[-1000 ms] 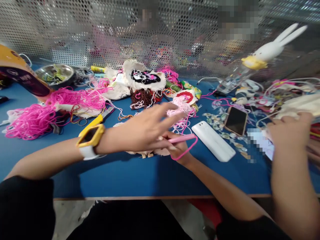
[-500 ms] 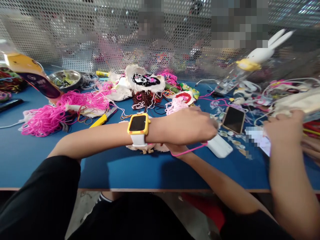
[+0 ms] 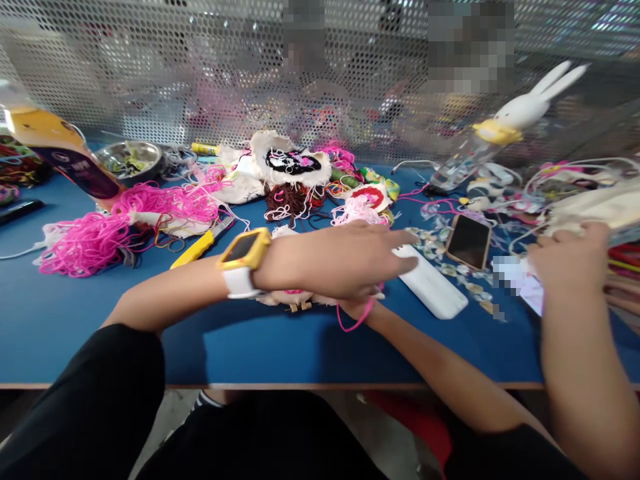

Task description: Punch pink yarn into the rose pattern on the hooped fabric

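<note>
My left hand [image 3: 330,260], with a yellow-cased watch [image 3: 245,252] on its wrist, reaches across above my right hand [image 3: 357,308]. Its index finger is stretched out and stands apart from the fingers below. A slack loop of pink yarn [image 3: 361,325] hangs beneath it, over my right wrist. Under my left forearm lies a round embroidery hoop [image 3: 293,298] with cream cloth, some pink stitching and a wooden clasp, largely covered. My right hand is beside the hoop, its fingers hidden behind the left hand.
A white device [image 3: 434,283] and a phone [image 3: 469,241] lie to the right. Pink yarn [image 3: 85,243], a yellow cutter [image 3: 195,248] and a bottle [image 3: 70,157] are at left. Embroidered pieces [image 3: 295,163] sit behind. Another person's hand [image 3: 570,257] holds cloth at right.
My left hand has drawn back to the left and its fist has loosened, index finger extended. The pink yarn has gone from taut to a hanging loop.
</note>
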Motion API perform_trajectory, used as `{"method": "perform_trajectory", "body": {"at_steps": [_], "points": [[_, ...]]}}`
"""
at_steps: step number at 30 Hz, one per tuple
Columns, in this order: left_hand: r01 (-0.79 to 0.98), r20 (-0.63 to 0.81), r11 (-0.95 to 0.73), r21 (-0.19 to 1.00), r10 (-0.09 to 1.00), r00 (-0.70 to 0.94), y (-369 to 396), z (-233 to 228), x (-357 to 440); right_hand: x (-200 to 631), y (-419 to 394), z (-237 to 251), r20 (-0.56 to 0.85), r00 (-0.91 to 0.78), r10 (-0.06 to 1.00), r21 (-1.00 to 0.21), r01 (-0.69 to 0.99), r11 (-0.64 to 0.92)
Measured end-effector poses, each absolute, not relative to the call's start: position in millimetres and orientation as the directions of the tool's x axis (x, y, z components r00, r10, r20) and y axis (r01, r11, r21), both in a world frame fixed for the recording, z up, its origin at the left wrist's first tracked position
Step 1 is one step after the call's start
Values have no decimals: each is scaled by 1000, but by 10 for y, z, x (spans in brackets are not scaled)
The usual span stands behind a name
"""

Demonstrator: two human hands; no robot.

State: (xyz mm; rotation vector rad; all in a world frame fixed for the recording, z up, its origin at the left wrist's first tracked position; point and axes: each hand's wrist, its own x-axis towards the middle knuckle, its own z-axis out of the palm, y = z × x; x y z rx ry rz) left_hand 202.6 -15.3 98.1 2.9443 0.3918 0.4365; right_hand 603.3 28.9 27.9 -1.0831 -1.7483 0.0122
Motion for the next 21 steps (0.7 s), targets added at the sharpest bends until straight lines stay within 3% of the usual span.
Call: {"method": "perform_trajectory", "body": {"at_steps": [1,5,7,10,13,17,21], "points": [[231,212,-963,140,258,943,-137,974,1853,6034,271,262,743,-78,664,-481,629,611],[564,214,-807,173,590,779,-91,611,1149,6079,205,260,742,-169,648,-522,461,718],[639,117,-733,231,673,730,-115,268,892,6017,166,320,751,-193,632,-530,394,751],[626,40,-701,341,676,735,-183,-198,726,5508,41,385,743,-273,611,-505,370,780],[631,71,-634,447,728,682,-211,-411,752,4487,-193,247,606,-515,606,-460,394,795],[502,71,-508,700,749,659,-147,-376,790,3366,-436,-139,481,-643,595,-451,401,797],[320,-8,-270,908,753,658,-70,-253,713,3186,-439,-263,473,-680,560,-423,383,821]]}}
